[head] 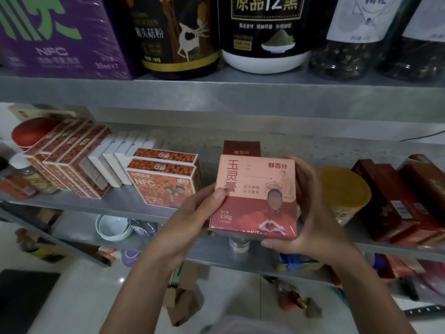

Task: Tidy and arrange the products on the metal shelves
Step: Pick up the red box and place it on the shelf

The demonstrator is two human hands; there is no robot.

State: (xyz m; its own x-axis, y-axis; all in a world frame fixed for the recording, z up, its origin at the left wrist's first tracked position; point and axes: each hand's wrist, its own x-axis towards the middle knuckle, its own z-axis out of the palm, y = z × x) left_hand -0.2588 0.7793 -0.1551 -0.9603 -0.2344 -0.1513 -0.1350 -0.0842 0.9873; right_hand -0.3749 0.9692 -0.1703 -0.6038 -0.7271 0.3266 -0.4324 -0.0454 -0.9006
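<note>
Pink above and red below, the 150g carton [255, 196] sat at the centre of the head view, upright and facing the camera, lifted in front of the middle metal shelf [125, 203]. Both hands held it. The left hand [187, 222] came up from seven o'clock, its thumb pressed flat on the carton's front near the left edge and its fingers hidden behind. The right hand [310, 213] came up from five o'clock and wrapped the right edge, with one fingertip hooked over the upper right corner and another digit curled under the bottom edge. Both forearms rose steeply from the lower frame.

At twelve o'clock of the carton, close behind it, stood a dark red carton [242, 148] with the same brand mark, on the shelf. At nine o'clock stood two orange NFC boxes [166, 179], then a leaning row of white boxes [125, 160]. At three o'clock, just past the right hand, stood a yellow-lidded jar [344, 189], with dark red gift boxes [397, 201] beyond it.

The gap between the orange boxes and the jar held only the dark red carton, with bare shelf around it. The shelf's front edge ran behind the lower part of the held carton. The upper shelf's lip [216, 97] crossed at twelve o'clock, well above the carton's top.
</note>
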